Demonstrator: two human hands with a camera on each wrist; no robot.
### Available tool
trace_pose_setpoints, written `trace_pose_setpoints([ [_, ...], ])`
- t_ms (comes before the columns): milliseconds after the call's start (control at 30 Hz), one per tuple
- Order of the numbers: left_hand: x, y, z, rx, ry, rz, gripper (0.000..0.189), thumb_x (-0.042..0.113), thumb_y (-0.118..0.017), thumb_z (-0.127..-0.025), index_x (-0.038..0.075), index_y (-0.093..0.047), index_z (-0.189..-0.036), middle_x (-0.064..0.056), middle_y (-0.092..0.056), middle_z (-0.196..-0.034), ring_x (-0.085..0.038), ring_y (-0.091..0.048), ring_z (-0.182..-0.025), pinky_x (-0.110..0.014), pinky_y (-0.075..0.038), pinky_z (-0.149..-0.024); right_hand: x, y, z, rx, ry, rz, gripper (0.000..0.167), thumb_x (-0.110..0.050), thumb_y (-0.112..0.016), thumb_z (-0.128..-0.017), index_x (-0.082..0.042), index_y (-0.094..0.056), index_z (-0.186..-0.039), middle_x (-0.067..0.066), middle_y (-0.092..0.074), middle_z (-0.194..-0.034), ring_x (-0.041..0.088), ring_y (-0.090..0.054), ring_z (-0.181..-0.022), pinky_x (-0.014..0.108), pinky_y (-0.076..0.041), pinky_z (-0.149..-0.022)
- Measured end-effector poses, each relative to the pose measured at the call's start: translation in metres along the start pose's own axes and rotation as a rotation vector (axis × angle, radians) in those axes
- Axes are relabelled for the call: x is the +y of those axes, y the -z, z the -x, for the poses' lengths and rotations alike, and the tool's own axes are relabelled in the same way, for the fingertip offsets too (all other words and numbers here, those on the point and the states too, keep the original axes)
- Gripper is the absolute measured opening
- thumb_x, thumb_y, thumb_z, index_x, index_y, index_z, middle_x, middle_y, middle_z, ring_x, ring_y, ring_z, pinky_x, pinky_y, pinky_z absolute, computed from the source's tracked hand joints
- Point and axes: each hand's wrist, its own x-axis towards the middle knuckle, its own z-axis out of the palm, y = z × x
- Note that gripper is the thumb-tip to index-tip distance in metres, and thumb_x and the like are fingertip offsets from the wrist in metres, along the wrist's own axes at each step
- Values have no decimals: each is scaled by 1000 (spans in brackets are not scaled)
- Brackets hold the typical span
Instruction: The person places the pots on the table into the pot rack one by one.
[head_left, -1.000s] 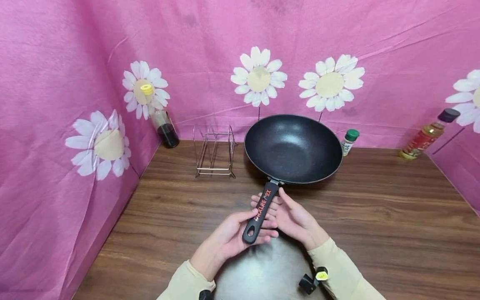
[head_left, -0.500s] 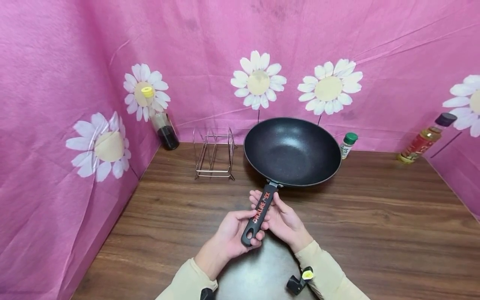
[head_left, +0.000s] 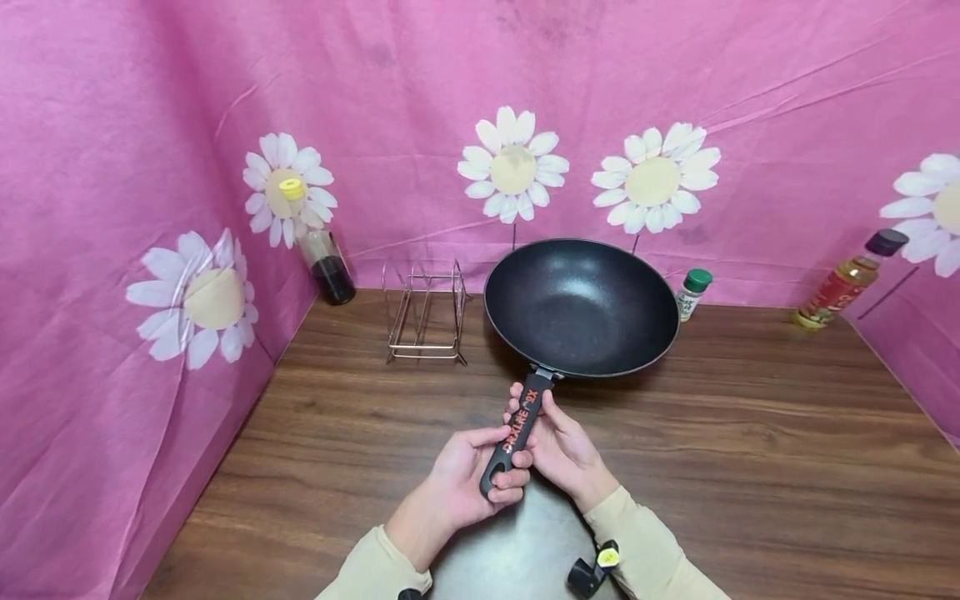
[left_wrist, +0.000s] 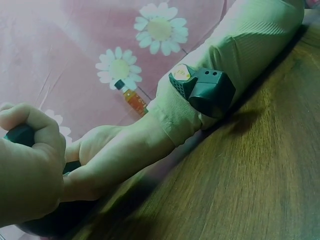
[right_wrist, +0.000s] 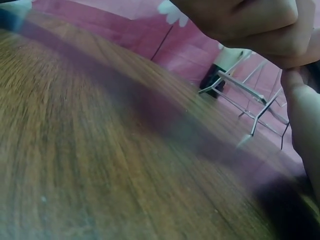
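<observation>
A black wok [head_left: 581, 308] stands at the back of the table, its long handle [head_left: 517, 433] with orange lettering pointing toward me. My left hand [head_left: 468, 475] grips the handle's end, fingers curled round it from below and thumb on top. Closer to the bowl, my right hand [head_left: 566, 446] holds the same handle from the right, thumb along its edge and fingertips showing on its far side. In the left wrist view the left hand [left_wrist: 27, 170] is a fist round the handle end, with the right hand [left_wrist: 100, 155] just beyond it. The wok's underside is mostly hidden.
Left of the wok stands a wire rack [head_left: 426, 312]. A yellow-capped bottle of dark liquid [head_left: 332, 279] is at the back left corner. Right of the wok are a green-capped shaker [head_left: 692, 296] and a red-labelled oil bottle [head_left: 840, 287]. Pink cloth [head_left: 390, 83] walls the table's back and sides.
Both hands have closed their fingers round the wok's handle, where they were more open a second ago. My right hand has drawn slightly left. The wok has stayed in place beside the shaker.
</observation>
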Motion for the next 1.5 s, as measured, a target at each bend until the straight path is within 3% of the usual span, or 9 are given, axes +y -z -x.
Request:
trace_pose_setpoints([
  [100, -1, -1, 0, -9, -5, 1, 35, 26, -21, -107, 6, -49, -110, 3, -47, -78, -5, -40, -52, -14, -29, -45, 0, 0, 0, 1, -6, -14, 55, -38, -16, -109, -9, -56, -135, 7, -62, -122, 17, -58, -115, 21, -52, -84],
  [233, -1, -2, 0, -6, -7, 9, 35, 26, -21, -107, 6, -50, -110, 3, -46, -78, -5, -40, -52, -14, -30, -45, 0, 0, 0, 5, 1, -33, 55, -38, -16, -109, -9, -55, -135, 7, -61, -122, 17, -57, -116, 23, -52, -85],
  [333, -2, -2, 0, -5, -6, 18, 35, 27, -21, -107, 6, -50, -110, 3, -46, -78, -5, -40, -52, -13, -29, -46, 1, 0, 0, 2, 8, -49, 56, -38, -15, -109, -8, -54, -135, 9, -61, -124, 19, -56, -119, 24, -52, -88],
  [567, -4, 0, 0, -57, 3, 77, 36, 29, -19, -108, 6, -46, -111, 5, -45, -76, -4, -41, -52, -13, -26, -46, 2, 3, -3, -53, 32, -95, 55, -38, -16, -110, -5, -51, -135, 12, -60, -129, 28, -57, -124, 35, -46, -108],
  [767, -7, 2, 0, -125, 40, 134, 42, 34, -15, -108, 9, -48, -107, 7, -43, -70, -3, -35, -49, -13, -20, -44, 5, 7, -11, -106, 56, -203, 51, -40, -18, -110, -7, -50, -132, 8, -59, -123, 22, -57, -117, 36, -44, -107],
  [1000, -9, 3, -3, -177, 45, 160, 44, 35, -12, -107, 11, -48, -103, 9, -40, -68, -2, -29, -46, -14, -10, -44, 8, 4, -21, -140, 88, -249, 41, -38, -20, -110, -10, -50, -116, 0, -53, -97, 16, -51, -93, 31, -45, -92],
  [1167, -11, 3, -3, -174, 40, 171, 44, 35, -13, -106, 12, -49, -99, 10, -38, -67, -1, -27, -45, -14, -9, -43, 8, 3, -28, -142, 94, -276, 39, -36, -24, -109, -11, -52, -103, -3, -49, -84, 13, -51, -80, 29, -48, -82],
  [1333, -13, 3, -4, -179, 42, 180, 43, 36, -13, -106, 13, -49, -98, 10, -39, -66, -1, -27, -44, -14, -8, -43, 7, 2, -34, -149, 99, -369, 33, -32, -33, -108, -9, -50, -90, -9, -36, -73, 6, -36, -65, 27, -46, -71],
  [1500, -14, 3, -4, -185, 33, 153, 41, 36, -15, -105, 13, -48, -98, 11, -37, -65, -1, -27, -43, -15, -8, -42, 6, -2, -40, -125, 94, -410, 28, -24, -41, -106, -11, -47, -81, -12, -28, -65, 1, -24, -57, 20, -37, -58],
])
